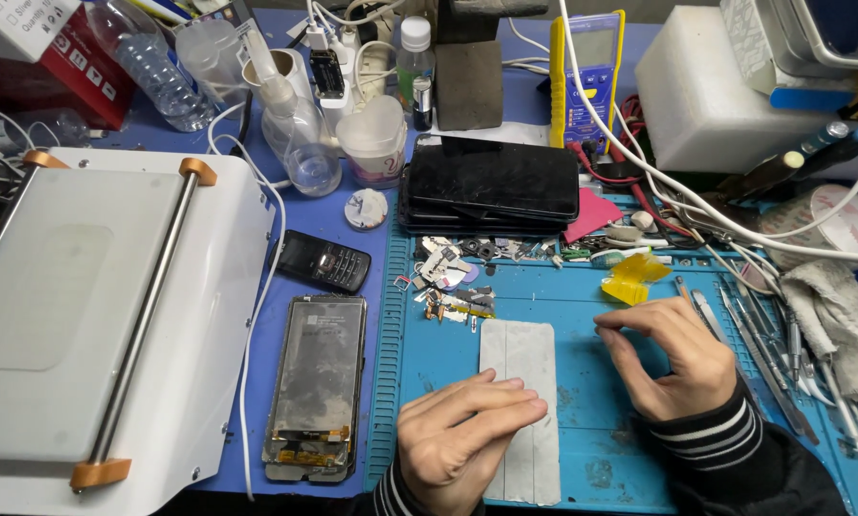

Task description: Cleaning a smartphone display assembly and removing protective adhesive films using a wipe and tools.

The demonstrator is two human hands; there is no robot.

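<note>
Our left hand (467,435) presses flat, fingers together, on the grey strip (520,373), which runs six to twelve o'clock; our right hand (673,354), fingertips pinched empty, hovers at three o'clock.

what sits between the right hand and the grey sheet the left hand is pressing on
Nothing visible does. The left hand lies flat on the grey sheet, and the right hand hovers just to its right, over bare blue mat. The yellow tape scrap lies beyond that gap.

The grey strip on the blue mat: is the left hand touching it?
Touching. The head view shows the left hand lying flat on the grey strip, its fingers pressing across it.
</note>
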